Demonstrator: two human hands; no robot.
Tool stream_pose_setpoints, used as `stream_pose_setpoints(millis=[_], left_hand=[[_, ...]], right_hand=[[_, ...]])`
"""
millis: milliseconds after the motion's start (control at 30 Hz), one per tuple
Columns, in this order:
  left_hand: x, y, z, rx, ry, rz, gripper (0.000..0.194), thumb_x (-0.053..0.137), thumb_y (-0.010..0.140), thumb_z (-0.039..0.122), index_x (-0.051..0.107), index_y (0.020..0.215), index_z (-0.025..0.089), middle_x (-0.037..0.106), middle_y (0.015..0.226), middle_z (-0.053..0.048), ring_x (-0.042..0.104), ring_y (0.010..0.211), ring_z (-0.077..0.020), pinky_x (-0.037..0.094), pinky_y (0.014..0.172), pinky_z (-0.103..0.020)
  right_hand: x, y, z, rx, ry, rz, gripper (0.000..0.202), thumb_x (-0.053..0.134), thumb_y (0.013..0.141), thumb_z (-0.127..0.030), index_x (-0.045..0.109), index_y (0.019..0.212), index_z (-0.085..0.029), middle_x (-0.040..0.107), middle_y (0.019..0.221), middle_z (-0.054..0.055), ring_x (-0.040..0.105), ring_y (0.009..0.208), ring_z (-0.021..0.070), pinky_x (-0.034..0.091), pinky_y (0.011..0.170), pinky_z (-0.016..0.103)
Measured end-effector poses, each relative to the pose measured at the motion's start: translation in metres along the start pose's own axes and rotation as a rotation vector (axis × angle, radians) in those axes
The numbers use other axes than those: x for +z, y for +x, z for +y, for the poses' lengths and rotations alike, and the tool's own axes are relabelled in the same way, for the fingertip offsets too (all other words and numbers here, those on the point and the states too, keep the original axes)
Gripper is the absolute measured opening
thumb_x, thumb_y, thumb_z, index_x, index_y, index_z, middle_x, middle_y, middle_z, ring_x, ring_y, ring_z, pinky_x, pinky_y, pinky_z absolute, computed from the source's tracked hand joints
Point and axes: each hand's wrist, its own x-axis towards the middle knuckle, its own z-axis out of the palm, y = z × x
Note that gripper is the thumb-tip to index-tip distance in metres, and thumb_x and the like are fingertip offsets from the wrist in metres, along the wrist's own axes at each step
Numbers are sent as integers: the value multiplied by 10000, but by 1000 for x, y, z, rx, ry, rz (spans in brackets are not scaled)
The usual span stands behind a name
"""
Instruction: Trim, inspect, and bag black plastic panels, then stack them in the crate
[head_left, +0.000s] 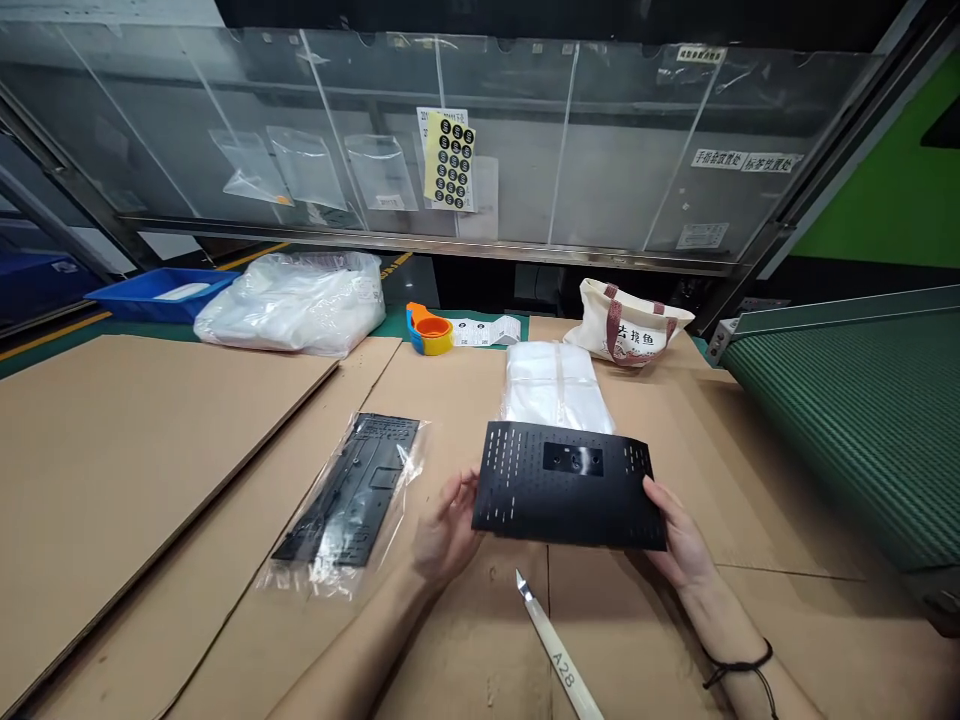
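Note:
A black perforated panel (570, 510) is held up above the cardboard-covered table, with a glossy dark rectangle near its upper middle. My left hand (450, 525) grips its left edge, fingers partly behind it. At the right edge, my right hand (681, 535) holds it with the thumb on the front. Below the panel lies a pale-handled knife (551, 640) marked A28, its blade pointing up and left. To the left, another black panel (360, 490) rests inside a clear plastic bag. Behind the held panel sits a bundle of white plastic bags (556, 385).
A large cardboard sheet (150, 460) covers the left side. Toward the back are a blue tray (142, 300), a plastic-wrapped pile (292, 305), an orange-and-blue tape dispenser (430, 330) and a cloth bag (630, 325). A green conveyor belt (862, 400) runs along the right.

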Motion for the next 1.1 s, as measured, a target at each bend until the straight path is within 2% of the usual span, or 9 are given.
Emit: stream_pose_setpoints(millis=[100, 167, 300, 433, 600, 767, 833, 1000, 1100], left_hand=[[-3, 0, 4, -89, 7, 17, 244, 772, 662, 335, 691, 803, 154, 721, 806, -71, 666, 965, -282, 529, 868, -371], [-7, -1, 1, -155, 6, 25, 263, 762, 681, 338, 691, 862, 161, 729, 837, -76, 671, 966, -287, 536, 851, -377], [-17, -2, -8, -214, 22, -16, 390, 773, 679, 459, 694, 921, 163, 738, 912, -97, 649, 1044, -303, 516, 902, -395], [-20, -1, -13, -268, 35, -146, 642, 777, 584, 625, 692, 983, 128, 725, 997, -141, 613, 1117, -319, 457, 992, -413], [-13, -2, -12, -280, 36, -165, 657, 760, 520, 689, 700, 889, 149, 737, 944, -125, 596, 1147, -328, 438, 1011, -432], [-13, -1, -15, -291, -7, -189, 724, 774, 475, 691, 701, 936, 138, 733, 946, -140, 574, 1175, -345, 447, 1000, -435], [-15, -1, -17, -282, -33, -179, 730, 765, 498, 690, 700, 981, 147, 729, 986, -134, 561, 1192, -347, 448, 1001, -448], [-16, 1, -18, -267, -62, -101, 651, 699, 666, 645, 671, 1101, 161, 714, 1065, -129, 534, 1231, -322, 447, 1009, -447], [-17, 5, -20, -229, -51, -106, 691, 712, 635, 656, 666, 1105, 151, 711, 1075, -132, 529, 1234, -317, 437, 1018, -435]], right_hand=[[-5, -1, 0, 8, -50, -56, 340, 812, 619, -453, 747, 850, -212, 769, 904, 77, 716, 809, 264, 521, 899, 458], [-8, -1, 1, 32, -45, -64, 358, 819, 600, -477, 747, 842, -223, 769, 900, 65, 712, 833, 264, 496, 940, 466], [-13, 0, 6, 95, -10, -97, 523, 750, 591, -661, 741, 891, -233, 760, 963, 86, 667, 1018, 309, 427, 1018, 511], [-17, 2, 10, 127, 8, -144, 661, 630, 617, -780, 719, 976, -233, 736, 1057, 112, 585, 1169, 329, 367, 1064, 536], [-17, 3, 14, 116, -6, -166, 674, 583, 647, -795, 709, 1007, -240, 730, 1074, 112, 565, 1195, 323, 355, 1072, 541], [-17, 5, 17, 128, -9, -162, 638, 576, 658, -791, 723, 979, -259, 738, 1058, 94, 574, 1189, 308, 368, 1074, 526], [-17, 6, 18, 137, -3, -160, 624, 585, 654, -786, 729, 968, -267, 741, 1053, 85, 581, 1182, 301, 374, 1074, 519], [-19, 9, 20, 142, 0, -157, 583, 580, 694, -757, 730, 976, -269, 744, 1047, 74, 580, 1187, 291, 386, 1073, 503], [-19, 8, 19, 127, 28, -111, 548, 607, 700, -727, 731, 966, -265, 739, 1064, 70, 572, 1199, 281, 373, 1090, 482]])
